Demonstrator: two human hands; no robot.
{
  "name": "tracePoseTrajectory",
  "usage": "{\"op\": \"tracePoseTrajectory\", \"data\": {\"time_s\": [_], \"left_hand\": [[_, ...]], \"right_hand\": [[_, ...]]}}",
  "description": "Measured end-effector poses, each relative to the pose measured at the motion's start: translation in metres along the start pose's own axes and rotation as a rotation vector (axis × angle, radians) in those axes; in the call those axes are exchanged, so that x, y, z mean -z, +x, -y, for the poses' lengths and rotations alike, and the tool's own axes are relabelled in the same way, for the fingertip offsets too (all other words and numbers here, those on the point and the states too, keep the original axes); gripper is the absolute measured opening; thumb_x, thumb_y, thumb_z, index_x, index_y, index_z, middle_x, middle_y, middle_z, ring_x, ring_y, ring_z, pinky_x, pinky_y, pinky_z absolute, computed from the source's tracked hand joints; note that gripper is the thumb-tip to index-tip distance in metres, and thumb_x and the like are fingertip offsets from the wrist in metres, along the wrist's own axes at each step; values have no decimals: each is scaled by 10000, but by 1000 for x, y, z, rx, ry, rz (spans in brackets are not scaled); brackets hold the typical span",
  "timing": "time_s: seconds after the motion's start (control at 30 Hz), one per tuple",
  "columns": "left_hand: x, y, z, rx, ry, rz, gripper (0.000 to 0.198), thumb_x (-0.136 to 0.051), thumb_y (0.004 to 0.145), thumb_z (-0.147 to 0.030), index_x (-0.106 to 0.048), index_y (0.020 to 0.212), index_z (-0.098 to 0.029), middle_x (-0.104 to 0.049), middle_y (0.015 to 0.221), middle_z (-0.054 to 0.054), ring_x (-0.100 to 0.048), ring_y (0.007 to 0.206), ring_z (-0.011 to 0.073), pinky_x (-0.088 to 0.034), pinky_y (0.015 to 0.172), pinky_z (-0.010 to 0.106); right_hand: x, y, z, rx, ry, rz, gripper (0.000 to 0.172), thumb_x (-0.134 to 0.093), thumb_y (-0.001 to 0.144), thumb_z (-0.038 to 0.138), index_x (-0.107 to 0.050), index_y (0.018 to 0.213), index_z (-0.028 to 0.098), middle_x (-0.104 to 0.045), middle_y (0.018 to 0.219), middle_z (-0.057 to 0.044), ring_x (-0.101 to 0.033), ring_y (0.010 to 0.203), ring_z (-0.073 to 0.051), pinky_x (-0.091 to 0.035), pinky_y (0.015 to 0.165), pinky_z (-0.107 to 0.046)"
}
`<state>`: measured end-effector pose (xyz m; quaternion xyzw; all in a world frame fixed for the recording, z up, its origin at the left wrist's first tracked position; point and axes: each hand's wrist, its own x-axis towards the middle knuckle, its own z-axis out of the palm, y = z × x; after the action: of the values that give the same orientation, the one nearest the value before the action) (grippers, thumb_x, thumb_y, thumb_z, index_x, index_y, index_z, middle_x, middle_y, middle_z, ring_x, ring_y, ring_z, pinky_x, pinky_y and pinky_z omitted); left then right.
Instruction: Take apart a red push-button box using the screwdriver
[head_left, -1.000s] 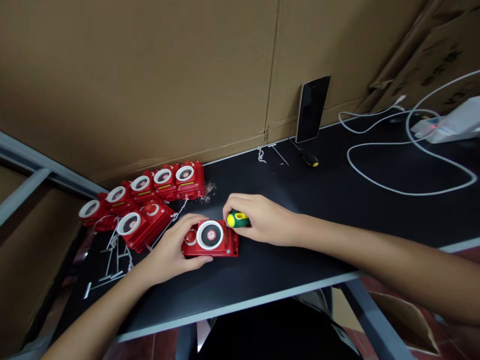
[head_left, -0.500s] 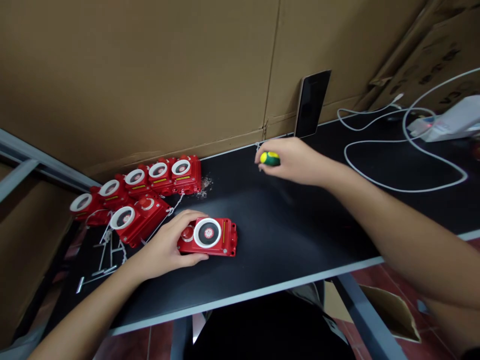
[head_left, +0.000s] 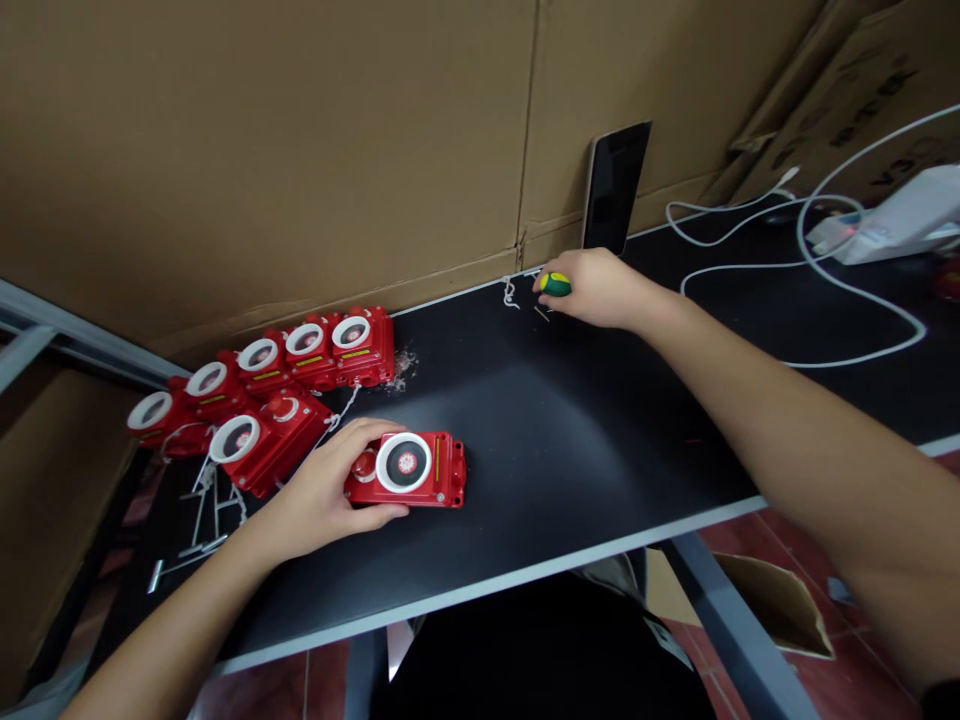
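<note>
My left hand (head_left: 330, 490) is wrapped round one end of a red alarm sounder (head_left: 448, 470) on the black table. This sounder has a white-rimmed round horn and a small red lamp, the lamp lying close to my fingers. At the back of the table, my right hand (head_left: 600, 287) is closed round a screwdriver (head_left: 556, 284) with a green and yellow handle. A thin short metal piece (head_left: 541, 314) shows just below that hand; whether it belongs to the screwdriver I cannot tell. White string (head_left: 510, 293) lies nearby.
Several more red sounders (head_left: 360, 345) stand in a row at the back left, with another (head_left: 281, 440) in front. Metal T-handled tools (head_left: 187, 560) lie at the left edge. A phone (head_left: 616, 187) leans on the cardboard (head_left: 300, 150). A white cable (head_left: 862, 362) loops at right.
My right hand has moved a little towards the back of the table with the screwdriver, near the phone's foot. My left hand keeps its hold on the sounder. The view has shifted slightly.
</note>
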<state>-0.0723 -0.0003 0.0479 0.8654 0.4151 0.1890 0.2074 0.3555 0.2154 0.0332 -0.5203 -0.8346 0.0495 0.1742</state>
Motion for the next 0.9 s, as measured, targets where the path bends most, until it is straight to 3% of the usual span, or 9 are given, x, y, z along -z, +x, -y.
{"op": "tracePoseTrajectory", "data": {"time_s": [0.13,0.3,0.53,0.73,0.9], "left_hand": [[2,0,-2,9,7,9,698,-930,998,-560,-609,1557,-292,-770,1476,131,-814,1292,328,-684,1160,488],[4,-1,-3,38,-12,18,695,-939,985,-541,-624,1543,-271,-775,1469,145,-813,1292,344,-677,1171,517],[4,1,-2,-13,11,4,678,-916,1010,-553,-607,1546,-275,-768,1472,150,-812,1298,342,-694,1133,497],[4,2,-4,-5,9,12,671,-924,1006,-537,-614,1540,-275,-770,1466,137,-816,1282,332,-692,1125,467],[4,2,-2,-7,17,-6,663,-917,1015,-519,-596,1543,-278,-755,1489,136,-802,1307,332,-686,1131,466]], "right_hand": [[7,0,4,-52,-70,-117,264,-651,1043,242,-809,1245,178,-798,1294,-174,-760,1261,-389,-575,1131,-494],[-2,-2,10,-45,-127,28,258,-773,1005,439,-799,1052,187,-805,1101,-162,-767,1087,-372,-596,966,-466],[-14,-1,-3,-143,-134,16,178,-771,937,403,-770,937,225,-741,866,-114,-729,843,-320,-598,789,-445],[9,-2,-11,-273,-39,-165,237,-795,931,351,-612,830,241,-605,756,-81,-674,858,-314,-551,872,-464],[32,-7,7,-305,39,-299,353,-763,1006,338,-469,821,272,-613,814,-92,-655,976,-294,-511,952,-444]]}}
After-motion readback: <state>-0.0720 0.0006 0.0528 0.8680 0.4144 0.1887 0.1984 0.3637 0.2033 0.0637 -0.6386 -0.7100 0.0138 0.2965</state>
